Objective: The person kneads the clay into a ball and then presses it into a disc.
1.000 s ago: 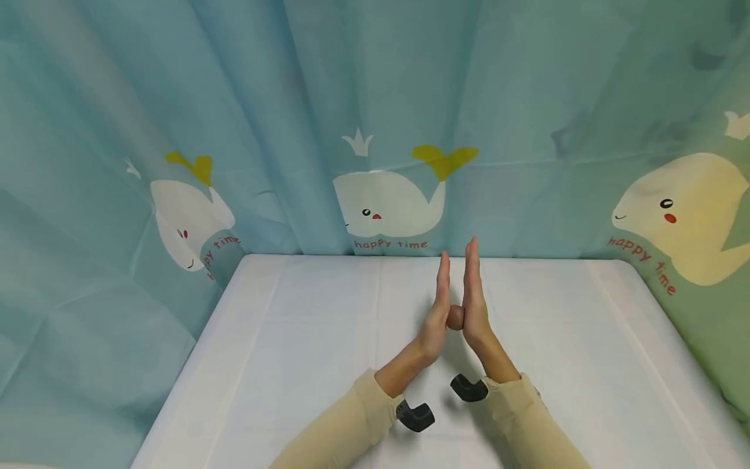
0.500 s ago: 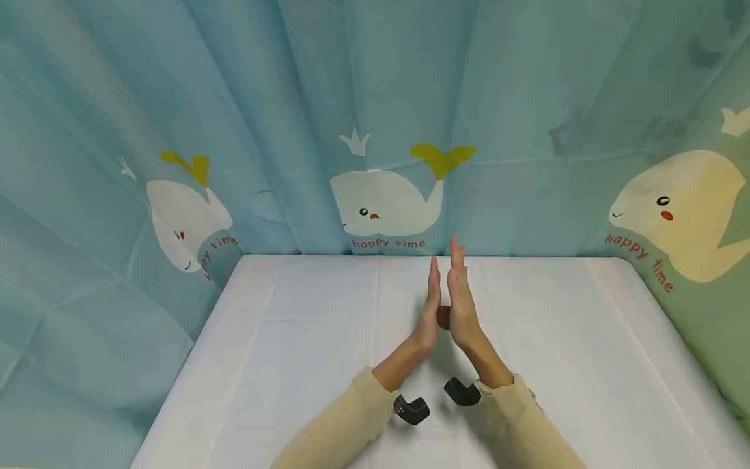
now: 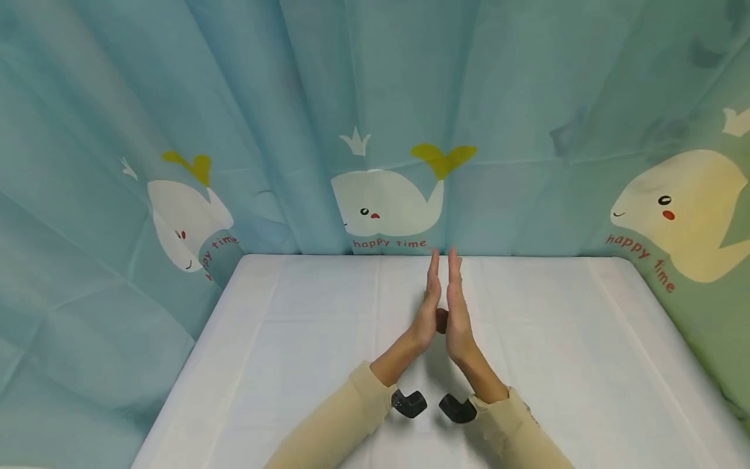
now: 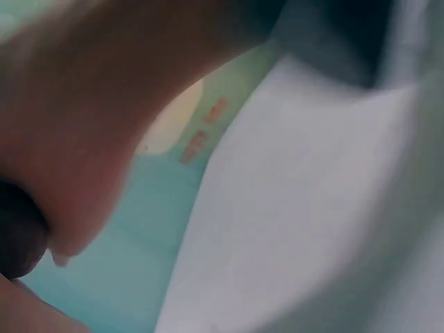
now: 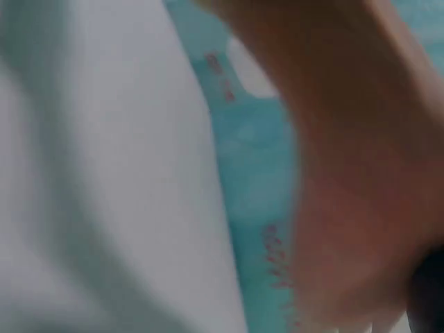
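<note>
Ball [image 3: 442,320], brown, one — pressed between the facing palms of left hand [image 3: 427,314] and right hand [image 3: 459,320]. Both hands flat, fingers straight, nothing clenched. Step in hand, apparently: rolling it; next move seems to call for even, light pressure — both palms.

My left hand [image 3: 428,306] and right hand [image 3: 459,312] have the ball [image 3: 442,320] between them, touching both. All three are over the table [image 3: 316,352], about midway across. Behind its far edge hangs the curtain [image 3: 527,130], which wraps round left and right (one of its whales [image 3: 389,205] is left of my fingertips). My wrist cameras [image 3: 409,404] sit nearer me.
</note>
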The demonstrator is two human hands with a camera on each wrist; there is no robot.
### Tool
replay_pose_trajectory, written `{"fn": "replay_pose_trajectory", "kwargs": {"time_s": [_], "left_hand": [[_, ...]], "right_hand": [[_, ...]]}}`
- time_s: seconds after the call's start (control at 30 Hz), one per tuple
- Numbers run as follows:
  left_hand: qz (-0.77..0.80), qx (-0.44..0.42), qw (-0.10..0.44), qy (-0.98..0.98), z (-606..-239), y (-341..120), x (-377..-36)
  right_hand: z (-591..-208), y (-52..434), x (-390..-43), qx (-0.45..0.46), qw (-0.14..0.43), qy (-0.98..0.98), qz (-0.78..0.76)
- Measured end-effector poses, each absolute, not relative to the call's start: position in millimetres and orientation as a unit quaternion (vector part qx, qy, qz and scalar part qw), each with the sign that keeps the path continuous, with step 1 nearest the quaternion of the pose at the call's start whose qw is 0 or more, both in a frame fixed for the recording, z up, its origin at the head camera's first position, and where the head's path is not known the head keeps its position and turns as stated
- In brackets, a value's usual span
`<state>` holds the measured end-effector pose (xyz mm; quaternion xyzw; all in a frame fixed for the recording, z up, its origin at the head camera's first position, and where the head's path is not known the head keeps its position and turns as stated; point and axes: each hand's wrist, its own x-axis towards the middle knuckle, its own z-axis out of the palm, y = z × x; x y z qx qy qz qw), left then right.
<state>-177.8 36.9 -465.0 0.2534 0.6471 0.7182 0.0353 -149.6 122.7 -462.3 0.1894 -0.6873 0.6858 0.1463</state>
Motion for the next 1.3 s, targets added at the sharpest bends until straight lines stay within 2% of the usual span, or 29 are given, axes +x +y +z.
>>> {"fn": "replay_pose_trajectory", "kwargs": {"time_s": [0.2, 0.37, 0.57, 0.7, 0.8, 0.9, 1.07, 1.2, 1.3], "left_hand": [[0.715, 0.308, 0.025, 0.628, -450, 38, -167], [0.709, 0.301, 0.008, 0.638, -444, 36, -177], [0.695, 0.272, 0.047, 0.664, -466, 37, -177], [0.709, 0.295, 0.064, 0.638, -462, 39, -168], [0.714, 0.299, 0.060, 0.630, -451, 38, -166], [0.723, 0.277, 0.053, 0.631, -445, 35, -172], [0.722, 0.244, 0.059, 0.645, -461, 33, -184], [0.725, 0.256, 0.066, 0.636, -471, 36, -175], [0.736, 0.271, 0.058, 0.618, -461, 38, -166]], "right_hand": [[-476, 135, -168, 0.166, 0.125, -0.665, 0.717], [-488, 122, -152, 0.163, 0.093, -0.642, 0.743], [-467, 128, -152, 0.184, 0.142, -0.660, 0.714], [-467, 141, -167, 0.143, 0.139, -0.662, 0.722], [-476, 141, -170, 0.123, 0.118, -0.643, 0.746], [-481, 131, -160, 0.144, 0.106, -0.643, 0.745], [-468, 117, -148, 0.185, 0.134, -0.674, 0.703], [-459, 128, -160, 0.182, 0.162, -0.689, 0.682], [-465, 139, -172, 0.179, 0.162, -0.682, 0.690]]}}
